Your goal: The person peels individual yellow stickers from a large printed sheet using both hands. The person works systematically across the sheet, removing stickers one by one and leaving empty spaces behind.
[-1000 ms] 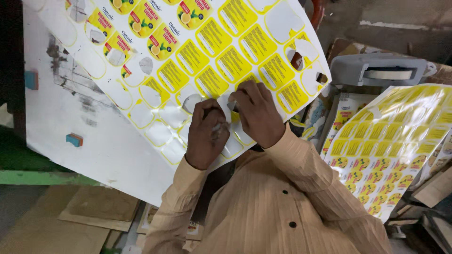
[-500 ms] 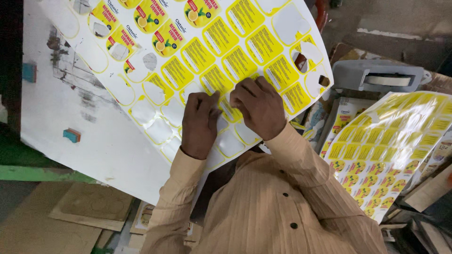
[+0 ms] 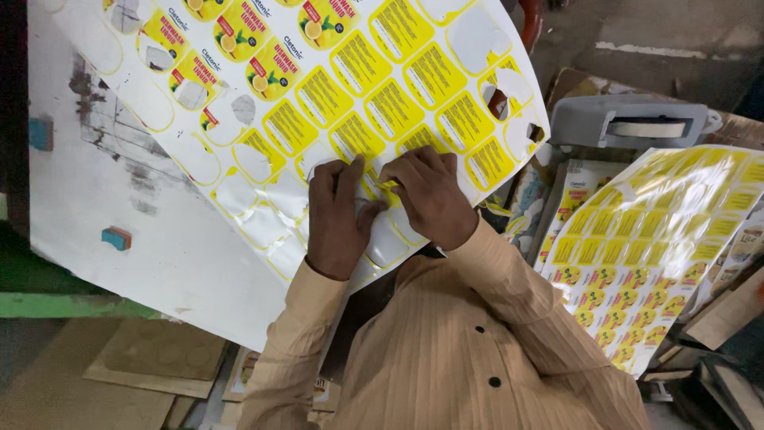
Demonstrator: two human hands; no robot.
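Hands: two, both on the label sheet.
Left hand (image 3: 338,219): lies flat, fingers together, pressing the sheet down.
Right hand (image 3: 430,195): fingertips pinch the edge of one yellow label (image 3: 380,185).
Label sheet (image 3: 318,103): one glossy sheet tilted across the white board (image 3: 143,247); many yellow labels remain, many slots are peeled bare.
Second label sheet (image 3: 645,255): one, well apart at right.
Tape dispenser (image 3: 629,121): one, grey.
Small blocks: two on the board, one blue (image 3: 40,134), one blue-and-orange (image 3: 116,237).
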